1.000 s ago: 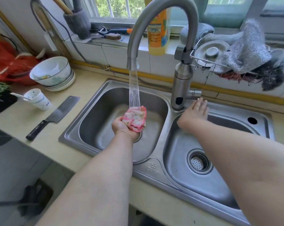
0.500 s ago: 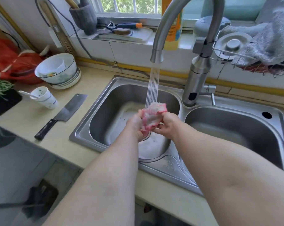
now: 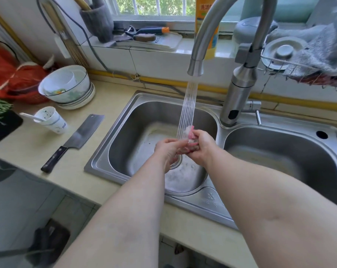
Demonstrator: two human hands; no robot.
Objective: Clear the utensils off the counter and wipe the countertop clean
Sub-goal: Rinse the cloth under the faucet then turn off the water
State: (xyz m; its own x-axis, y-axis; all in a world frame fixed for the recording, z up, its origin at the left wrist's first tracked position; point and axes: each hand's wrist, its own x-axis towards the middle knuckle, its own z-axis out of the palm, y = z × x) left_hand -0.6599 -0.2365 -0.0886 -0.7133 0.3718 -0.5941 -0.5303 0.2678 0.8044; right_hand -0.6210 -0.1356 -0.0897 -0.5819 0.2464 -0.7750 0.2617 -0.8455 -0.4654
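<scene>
Brushed steel sink (image 3: 113, 132); glossy ceramic bowl (image 3: 67, 84); cup (image 3: 51, 120), perhaps paper.

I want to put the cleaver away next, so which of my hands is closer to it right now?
Left. Your left hand holds the pink cloth under the running water, on the side toward the cleaver. Your right hand holds the cloth too, just beyond the left.

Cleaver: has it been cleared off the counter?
No, the cleaver lies on the counter left of the sink, beside the cup.
</scene>
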